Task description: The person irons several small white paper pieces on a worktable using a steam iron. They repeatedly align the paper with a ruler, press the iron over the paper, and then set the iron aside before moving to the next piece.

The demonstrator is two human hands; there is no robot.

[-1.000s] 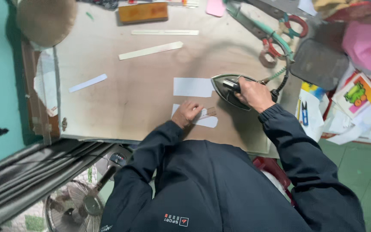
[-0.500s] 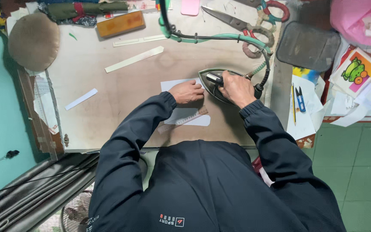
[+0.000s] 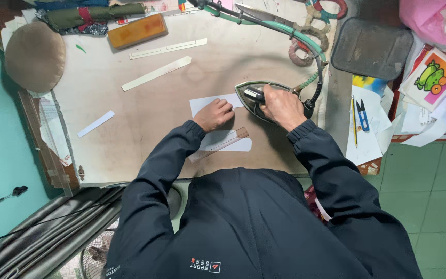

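The right hand (image 3: 283,106) is wrapped tight around the handle of a dark clothes iron (image 3: 264,98), which sits flat on the board just right of centre frame. The left hand (image 3: 215,113), fingers curled, presses down on a white fabric piece (image 3: 205,103) touching the iron's left tip. A brown ruler (image 3: 220,144) lies slanted just below that hand, over a second white piece (image 3: 236,144). The iron's green cord (image 3: 295,35) arcs toward the upper middle. Large scissors (image 3: 280,18) rest at the top, a dark tray (image 3: 371,49) at upper right.
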